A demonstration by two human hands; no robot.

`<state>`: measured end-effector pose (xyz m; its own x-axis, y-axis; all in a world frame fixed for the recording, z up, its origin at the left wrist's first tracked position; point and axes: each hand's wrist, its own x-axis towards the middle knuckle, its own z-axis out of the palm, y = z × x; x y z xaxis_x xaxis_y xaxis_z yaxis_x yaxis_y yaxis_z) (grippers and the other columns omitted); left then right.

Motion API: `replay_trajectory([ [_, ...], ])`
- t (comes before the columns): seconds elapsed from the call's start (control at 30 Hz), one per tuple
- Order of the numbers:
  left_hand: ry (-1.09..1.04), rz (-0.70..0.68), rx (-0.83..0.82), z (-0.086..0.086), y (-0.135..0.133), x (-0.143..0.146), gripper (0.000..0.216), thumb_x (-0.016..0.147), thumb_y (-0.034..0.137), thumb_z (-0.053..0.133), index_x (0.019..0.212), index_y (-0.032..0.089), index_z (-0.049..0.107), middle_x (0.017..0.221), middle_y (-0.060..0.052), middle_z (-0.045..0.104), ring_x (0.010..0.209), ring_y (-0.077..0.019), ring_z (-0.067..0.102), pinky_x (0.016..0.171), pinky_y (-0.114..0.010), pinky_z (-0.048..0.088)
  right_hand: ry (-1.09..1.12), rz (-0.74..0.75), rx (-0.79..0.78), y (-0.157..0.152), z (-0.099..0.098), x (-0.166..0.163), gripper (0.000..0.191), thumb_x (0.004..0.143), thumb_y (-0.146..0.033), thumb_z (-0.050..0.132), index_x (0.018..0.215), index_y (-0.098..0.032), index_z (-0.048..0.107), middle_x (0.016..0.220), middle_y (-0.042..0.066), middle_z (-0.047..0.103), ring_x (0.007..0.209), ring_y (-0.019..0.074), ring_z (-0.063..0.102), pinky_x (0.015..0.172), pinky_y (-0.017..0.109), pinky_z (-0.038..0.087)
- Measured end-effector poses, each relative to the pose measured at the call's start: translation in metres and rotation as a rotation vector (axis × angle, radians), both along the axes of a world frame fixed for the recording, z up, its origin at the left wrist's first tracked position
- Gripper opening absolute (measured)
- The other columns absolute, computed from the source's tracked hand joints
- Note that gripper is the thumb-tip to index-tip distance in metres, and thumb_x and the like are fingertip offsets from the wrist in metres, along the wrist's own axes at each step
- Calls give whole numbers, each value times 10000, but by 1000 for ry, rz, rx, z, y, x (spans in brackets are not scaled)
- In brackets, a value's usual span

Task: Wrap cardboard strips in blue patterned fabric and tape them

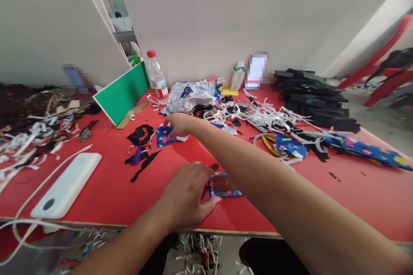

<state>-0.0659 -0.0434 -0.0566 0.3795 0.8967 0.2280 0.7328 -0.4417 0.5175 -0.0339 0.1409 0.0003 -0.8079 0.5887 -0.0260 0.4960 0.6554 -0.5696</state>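
Observation:
My right hand [178, 124] reaches across the red table [109, 189] and pinches a small blue patterned piece [163, 136] lying by black paper scraps [142, 146] and a purple tassel [137, 154]. My left hand [189, 193] rests near the table's front edge, fingers pressing on a small blue-edged rectangular piece [224, 185] with a red string. My right forearm crosses above that piece.
A white power bank [66, 184] with a cable lies front left. A water bottle [158, 77], a green board [122, 92], a crumpled wrapper [190, 94], white paper strips [264, 116], a black stack [314, 99], blue fabric [364, 150] and a milk carton [237, 76] fill the back.

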Motion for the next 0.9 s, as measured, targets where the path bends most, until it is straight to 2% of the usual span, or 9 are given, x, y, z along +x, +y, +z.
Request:
replay_trajectory([
  [0.1,-2,-26,-21,2,0,1,564,871,255,753,1397,161,571,1198,-143,723,1119,-336,656,1000,-522,537,3,72,-86,3,-18,-9,371,1055,-438,613,1296,-165,684,1332,65,675,1160,298,685,967,452,601],
  [0.23,2,-38,-45,3,1,-1,619,892,309,769,1452,153,556,1284,-156,714,1184,-347,639,1043,-536,511,148,11,-125,6,-11,2,606,1125,-422,279,1075,-56,759,1147,19,742,947,137,715,819,240,544],
  [0.33,-81,-6,-39,3,-1,-7,648,920,473,754,1461,169,566,1332,-166,710,1234,-360,634,1098,-570,472,286,-50,-167,11,17,18,285,1046,-368,609,918,-155,748,796,1,734,684,92,687,596,178,503],
  [0.47,-455,279,-4,12,4,-20,434,976,593,632,1173,213,704,1194,-129,741,1168,-310,666,1094,-519,479,626,-125,-518,-7,55,56,244,1058,-335,604,848,-214,637,843,24,718,748,127,725,708,230,601],
  [0.53,-785,460,17,24,10,-23,436,996,635,564,1085,228,690,1165,-113,731,1139,-281,668,1017,-456,529,783,-108,-695,-29,67,84,259,1049,-370,603,838,-220,620,842,16,711,783,138,725,803,265,616],
  [0.6,-1117,492,-54,38,15,-19,504,992,707,502,1104,247,676,1177,-102,730,1137,-275,673,918,-410,572,865,-55,-784,-55,71,113,371,1049,-510,555,826,-228,645,870,33,725,830,160,724,796,279,612],
  [0.73,-1329,294,-433,56,19,5,524,810,712,769,1004,226,747,961,-66,761,923,-244,719,766,-346,597,876,-138,-855,-95,58,167,427,861,-656,751,761,-248,676,848,27,726,820,182,708,756,305,606],
  [0.8,-1325,285,-483,57,18,18,452,682,577,935,841,196,750,787,-19,719,750,-171,680,709,-281,578,874,-245,-784,-103,44,189,393,687,-532,942,770,-251,681,834,4,714,776,163,671,693,286,581],
  [0.9,-1237,349,-427,52,18,28,366,686,470,960,748,181,744,682,17,671,617,-100,593,604,-206,508,840,-429,-677,-107,17,217,378,637,-376,991,881,-248,732,998,14,737,845,150,666,696,269,572],
])
